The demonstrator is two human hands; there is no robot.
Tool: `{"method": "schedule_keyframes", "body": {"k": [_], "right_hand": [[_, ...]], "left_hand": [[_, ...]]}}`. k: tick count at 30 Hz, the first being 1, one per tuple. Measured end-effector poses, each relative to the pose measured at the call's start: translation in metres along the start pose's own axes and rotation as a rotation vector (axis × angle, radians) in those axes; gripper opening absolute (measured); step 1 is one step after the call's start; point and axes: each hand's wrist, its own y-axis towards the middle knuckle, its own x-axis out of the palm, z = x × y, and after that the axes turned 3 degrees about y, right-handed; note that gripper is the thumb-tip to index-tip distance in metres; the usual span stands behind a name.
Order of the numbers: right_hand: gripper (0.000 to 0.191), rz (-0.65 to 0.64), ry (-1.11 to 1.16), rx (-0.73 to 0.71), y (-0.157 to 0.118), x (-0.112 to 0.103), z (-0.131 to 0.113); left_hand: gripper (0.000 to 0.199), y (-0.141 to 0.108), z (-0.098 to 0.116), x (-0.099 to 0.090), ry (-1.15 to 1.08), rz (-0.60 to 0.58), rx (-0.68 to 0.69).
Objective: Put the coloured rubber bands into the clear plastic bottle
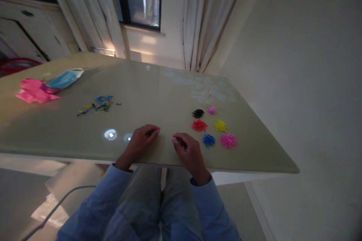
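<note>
The mixed heap of thin blue, yellow and black strands [103,103] looks featherlight, soft and perhaps springy, prone to tangling; a fingertip pinch on one loose end should suit best. It lies on the glossy greenish worktop [158,94], beyond and left of the left hand [141,139], well apart. Just beside the right hand [189,148], towards the right, sit the small red strand pile [199,125] and the small blue strand pile [209,140]. Both hands curl, fingertips drawn towards thumbs; in this dim, blurry view I cannot tell whether either pinches anything.
</note>
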Motion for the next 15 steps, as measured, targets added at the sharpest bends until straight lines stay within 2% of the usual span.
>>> {"method": "schedule_keyframes", "body": {"k": [3,5,10,13,15], "right_hand": [[0.019,-0.098,-0.015,0.020,0.015,0.016,0.006],[0.020,-0.123,-0.008,0.056,0.020,0.018,0.012],[0.026,-0.125,0.127,0.150,0.018,0.008,0.019],[0.028,-0.156,0.105,0.159,0.017,0.006,0.019],[0.030,-0.164,0.079,0.158,0.017,0.006,0.019]], "left_hand": [[0.032,0.005,-0.006,-0.009,-0.043,-0.010,-0.029],[0.032,0.014,-0.018,-0.024,0.012,0.028,-0.088],[0.040,0.041,-0.062,-0.086,0.407,0.193,-0.285],[0.047,0.050,-0.083,-0.119,0.559,0.210,-0.372],[0.046,0.053,-0.092,-0.132,0.608,0.163,-0.422]]}}
